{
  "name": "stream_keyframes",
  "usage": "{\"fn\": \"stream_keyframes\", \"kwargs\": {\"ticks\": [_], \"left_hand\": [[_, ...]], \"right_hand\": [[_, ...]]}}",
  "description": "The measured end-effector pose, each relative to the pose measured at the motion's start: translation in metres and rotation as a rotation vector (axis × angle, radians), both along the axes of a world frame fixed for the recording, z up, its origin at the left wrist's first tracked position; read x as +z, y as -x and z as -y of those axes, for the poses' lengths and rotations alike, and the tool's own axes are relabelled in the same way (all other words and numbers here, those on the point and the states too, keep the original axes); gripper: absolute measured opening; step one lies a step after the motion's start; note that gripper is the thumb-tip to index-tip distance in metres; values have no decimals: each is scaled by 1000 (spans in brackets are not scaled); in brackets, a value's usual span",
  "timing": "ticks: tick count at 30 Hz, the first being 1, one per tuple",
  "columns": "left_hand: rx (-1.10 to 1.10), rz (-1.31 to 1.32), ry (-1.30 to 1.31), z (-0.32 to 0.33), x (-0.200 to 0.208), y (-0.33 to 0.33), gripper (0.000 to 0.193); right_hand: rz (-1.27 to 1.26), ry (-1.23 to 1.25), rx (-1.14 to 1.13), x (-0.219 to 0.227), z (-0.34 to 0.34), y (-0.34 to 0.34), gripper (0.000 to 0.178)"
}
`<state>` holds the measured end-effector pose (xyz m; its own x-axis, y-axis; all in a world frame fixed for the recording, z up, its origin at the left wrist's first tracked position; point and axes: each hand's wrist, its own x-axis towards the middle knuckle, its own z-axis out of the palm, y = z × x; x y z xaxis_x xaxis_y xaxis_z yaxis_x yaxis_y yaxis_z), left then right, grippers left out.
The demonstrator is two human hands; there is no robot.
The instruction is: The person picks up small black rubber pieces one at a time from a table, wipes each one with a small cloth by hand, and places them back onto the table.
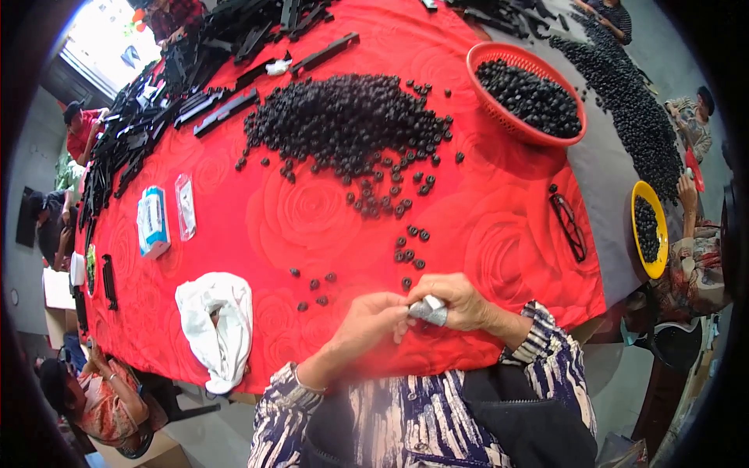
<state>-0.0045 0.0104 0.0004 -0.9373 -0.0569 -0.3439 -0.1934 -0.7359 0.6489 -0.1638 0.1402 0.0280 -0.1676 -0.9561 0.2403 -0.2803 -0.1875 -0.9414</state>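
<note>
Near the front edge of the table, my two hands meet. My right hand [460,303] is closed around a short silver-grey object [428,311] with a pale top; its exact kind does not show. Beside it, my left hand [368,321] has thumb and fingers pinched together at the object's end, and anything between them is too small to make out. Just beyond the fingertips lie several small black rings [401,255]. A few more loose rings [314,285] are scattered to the left, and a large heap of black rings [343,117] spreads farther back.
A red basket [480,90] of black pieces stands at the back right, near folded glasses [568,226]. Leftward are a white cloth [191,312], a tissue pack [154,222] and piled black strips [144,117]. A co-worker by a yellow basket [662,234] sits at right.
</note>
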Motion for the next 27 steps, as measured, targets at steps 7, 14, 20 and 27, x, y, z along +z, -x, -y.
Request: {"fn": "stream_keyframes", "kwargs": {"ticks": [7, 14, 20, 27], "left_hand": [[-20, -50, -131, 1, 0, 7, 20], [29, -88, -159, 0, 1, 7, 22], [126, -39, -167, -4, 2, 2, 21], [146, -28, -115, 1, 7, 5, 18]], "right_hand": [[-19, -4, -20, 5, 1, 4, 14], [3, -2, -89, 2, 0, 2, 19], [-318, 239, -168, -4, 0, -7, 29], [-396, 244, -147, -5, 1, -7, 32]]}}
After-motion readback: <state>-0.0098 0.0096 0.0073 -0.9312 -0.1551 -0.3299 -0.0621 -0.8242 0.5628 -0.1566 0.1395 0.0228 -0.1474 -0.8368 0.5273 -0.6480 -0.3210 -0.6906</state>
